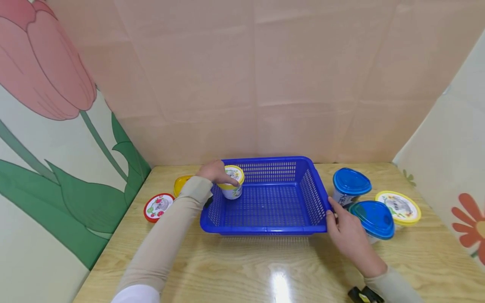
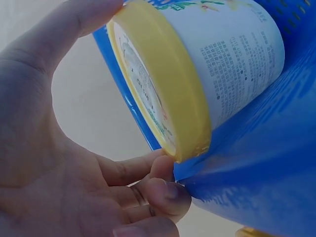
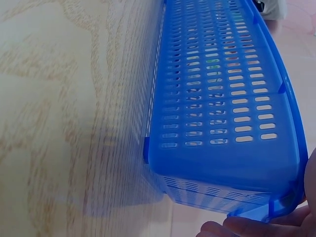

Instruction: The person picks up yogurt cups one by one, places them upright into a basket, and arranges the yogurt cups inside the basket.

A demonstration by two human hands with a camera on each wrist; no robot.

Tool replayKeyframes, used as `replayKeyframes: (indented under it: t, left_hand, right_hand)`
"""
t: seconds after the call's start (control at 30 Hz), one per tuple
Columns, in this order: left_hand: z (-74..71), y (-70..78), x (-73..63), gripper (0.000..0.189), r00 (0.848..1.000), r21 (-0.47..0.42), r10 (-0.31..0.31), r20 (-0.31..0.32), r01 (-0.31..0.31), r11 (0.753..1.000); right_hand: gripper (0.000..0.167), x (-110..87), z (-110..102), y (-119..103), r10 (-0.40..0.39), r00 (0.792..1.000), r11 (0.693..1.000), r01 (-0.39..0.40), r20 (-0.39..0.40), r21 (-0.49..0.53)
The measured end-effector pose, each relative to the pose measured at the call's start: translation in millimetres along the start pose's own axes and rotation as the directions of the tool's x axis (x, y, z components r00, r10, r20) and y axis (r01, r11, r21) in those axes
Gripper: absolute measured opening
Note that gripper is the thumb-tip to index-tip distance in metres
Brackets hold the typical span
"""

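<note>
A blue plastic basket (image 1: 265, 206) with slotted walls stands mid-table. Inside its left end is a white tub with a yellow lid (image 1: 232, 191). My left hand (image 1: 216, 172) reaches over the left rim and pinches this tub by its lid, thumb on one side and fingers on the other; the left wrist view shows the lid (image 2: 182, 94) between them. My right hand (image 1: 348, 231) grips the basket's right rim near the front corner. In the right wrist view its fingers (image 3: 261, 227) curl at the basket's corner (image 3: 222, 163).
Two tubs with blue lids (image 1: 351, 181) (image 1: 373, 219) and a wide yellow-rimmed tub (image 1: 398, 207) stand right of the basket. Left of it are a red-rimmed tub (image 1: 159, 207) and a yellow-lidded container (image 1: 181, 184), partly behind my left arm. A pink wall covering (image 1: 265, 84) rises behind the table.
</note>
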State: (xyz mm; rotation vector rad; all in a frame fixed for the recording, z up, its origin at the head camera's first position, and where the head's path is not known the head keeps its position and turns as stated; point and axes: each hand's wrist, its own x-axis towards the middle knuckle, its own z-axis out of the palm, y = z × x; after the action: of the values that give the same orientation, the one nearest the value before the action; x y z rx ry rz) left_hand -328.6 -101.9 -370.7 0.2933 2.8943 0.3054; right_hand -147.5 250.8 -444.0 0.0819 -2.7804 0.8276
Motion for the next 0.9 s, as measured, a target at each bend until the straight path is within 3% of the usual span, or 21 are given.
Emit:
replayKeyframes:
  t: [0.43,0.9]
  left_hand:
    - [-2.8,3.2,-1.3,0.061,1.000,-0.011,0.021,-0.009,-0.021,1.000]
    - [2.8,5.0,1.8,0.073,1.000,0.041,-0.029,0.009,0.028,0.999]
  right_hand:
    - [0.051,1.0,-3.1,-2.7,-0.007,1.000,1.000,0.007,-0.013,-0.015]
    - [0.051,0.3,-2.6,-2.3,0.000,1.000,1.000,0.000,-0.002,-0.014]
